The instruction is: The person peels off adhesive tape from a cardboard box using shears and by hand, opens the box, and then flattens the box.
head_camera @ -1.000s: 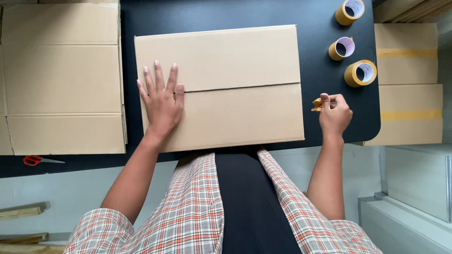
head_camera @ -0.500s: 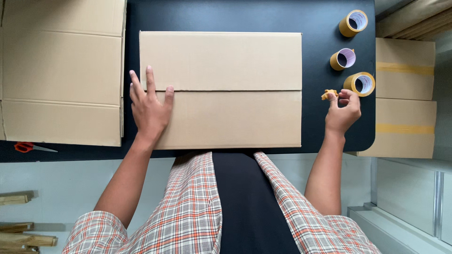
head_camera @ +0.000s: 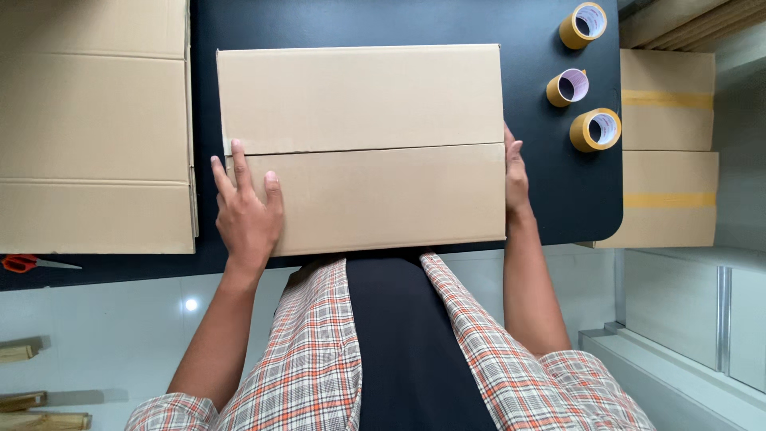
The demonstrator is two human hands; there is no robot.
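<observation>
A closed brown cardboard box [head_camera: 359, 120] lies on the dark table [head_camera: 550, 207], its two top flaps meeting in a seam across the middle. My left hand [head_camera: 247, 209] rests flat on the box top near its left edge, fingers apart and pointing away from me. My right hand [head_camera: 515, 172] is pressed against the box's right side with fingers stretched along it; nothing shows in it. Three rolls of yellow-brown tape [head_camera: 596, 129] stand just right of that hand.
Flattened cardboard [head_camera: 96, 128] covers the table's left part. Red-handled scissors [head_camera: 24, 262] lie at the left front edge. Two taped boxes [head_camera: 667, 152] sit beyond the table's right edge. Wooden strips [head_camera: 40, 415] lie on the pale floor.
My right hand left the spot by the tape rolls and came against the box's right side; the small brown piece it held is gone from view. My left hand slid toward the box's left edge.
</observation>
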